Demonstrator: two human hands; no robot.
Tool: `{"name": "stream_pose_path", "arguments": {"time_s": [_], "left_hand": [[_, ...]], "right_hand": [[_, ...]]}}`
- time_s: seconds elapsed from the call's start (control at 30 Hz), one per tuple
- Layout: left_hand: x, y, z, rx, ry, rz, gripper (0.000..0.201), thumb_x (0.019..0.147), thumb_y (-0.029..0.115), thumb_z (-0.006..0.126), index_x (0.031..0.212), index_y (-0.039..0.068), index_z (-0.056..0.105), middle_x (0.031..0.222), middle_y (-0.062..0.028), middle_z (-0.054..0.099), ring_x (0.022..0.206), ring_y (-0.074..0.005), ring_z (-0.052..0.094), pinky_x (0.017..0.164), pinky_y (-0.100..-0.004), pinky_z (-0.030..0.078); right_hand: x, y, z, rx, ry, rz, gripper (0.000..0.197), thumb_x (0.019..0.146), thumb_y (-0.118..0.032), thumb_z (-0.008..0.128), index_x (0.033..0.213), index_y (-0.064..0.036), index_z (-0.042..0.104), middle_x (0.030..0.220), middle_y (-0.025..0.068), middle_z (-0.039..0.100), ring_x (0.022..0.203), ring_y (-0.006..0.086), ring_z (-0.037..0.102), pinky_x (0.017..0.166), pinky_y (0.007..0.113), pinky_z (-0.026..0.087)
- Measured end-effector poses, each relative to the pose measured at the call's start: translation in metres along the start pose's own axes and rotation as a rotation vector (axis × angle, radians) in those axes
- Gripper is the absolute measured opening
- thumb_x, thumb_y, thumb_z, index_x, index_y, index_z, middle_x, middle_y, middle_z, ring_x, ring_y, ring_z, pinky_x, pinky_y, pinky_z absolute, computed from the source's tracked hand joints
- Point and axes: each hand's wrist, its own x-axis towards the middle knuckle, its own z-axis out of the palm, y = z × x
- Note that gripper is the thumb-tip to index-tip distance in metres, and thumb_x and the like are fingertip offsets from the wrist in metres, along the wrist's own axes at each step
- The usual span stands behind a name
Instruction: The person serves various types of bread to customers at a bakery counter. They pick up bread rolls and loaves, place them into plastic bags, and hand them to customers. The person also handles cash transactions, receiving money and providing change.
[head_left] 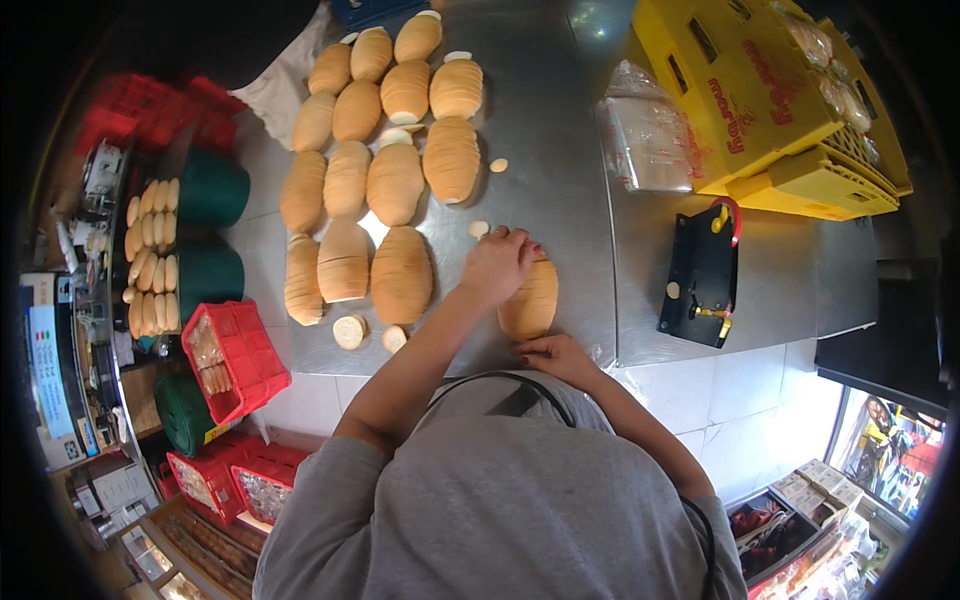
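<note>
A tan oval loaf of sliced bread (530, 305) lies lengthwise on the steel table (555, 130), right in front of my body. My left hand (503, 262) is closed over its far end, fingers curled down and partly hiding the slices. At the near end, my right hand (558, 356) presses bent fingers against the loaf. A small cut bread end (479, 229) rests just beyond my left hand, with another end piece (498, 165) farther off. To the left stand rows of similar sliced loaves (402, 275), with round end pieces (349, 331) near the front edge.
Right of me on the table lies a black tray-like device (700, 275) with a red-edged side. Behind it are clear plastic bags (648, 140) and a yellow crate (750, 90). On the left, red crates (250, 360) hold packed bread, beside long rolls (152, 240).
</note>
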Motion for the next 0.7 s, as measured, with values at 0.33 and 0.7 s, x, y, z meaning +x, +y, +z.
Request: {"name": "stream_pose_path", "arguments": {"time_s": [0.33, 0.7], "left_hand": [[0.055, -0.031, -0.013, -0.284, -0.054, -0.159, 0.027, 0.096, 0.024, 0.052, 0.106, 0.004, 0.068, 0.097, -0.0180, 0.067, 0.088, -0.0318, 0.066, 0.078, -0.0393, 0.051], [0.073, 0.000, -0.006, -0.282, -0.032, -0.090, 0.019, 0.091, 0.014, 0.057, 0.101, 0.004, 0.070, 0.100, -0.0185, 0.067, 0.092, -0.0321, 0.065, 0.082, -0.0380, 0.051]], "right_hand": [[0.011, 0.019, -0.031, 0.136, 0.110, 0.047, 0.027, 0.086, -0.016, 0.065, 0.112, -0.0083, 0.069, 0.104, 0.0094, 0.072, 0.093, 0.0175, 0.069, 0.086, 0.030, 0.050], [0.026, 0.006, -0.062, 0.178, 0.115, 0.097, 0.022, 0.088, -0.017, 0.063, 0.106, -0.0076, 0.072, 0.098, 0.0066, 0.073, 0.092, 0.0144, 0.068, 0.086, 0.027, 0.050]]}}
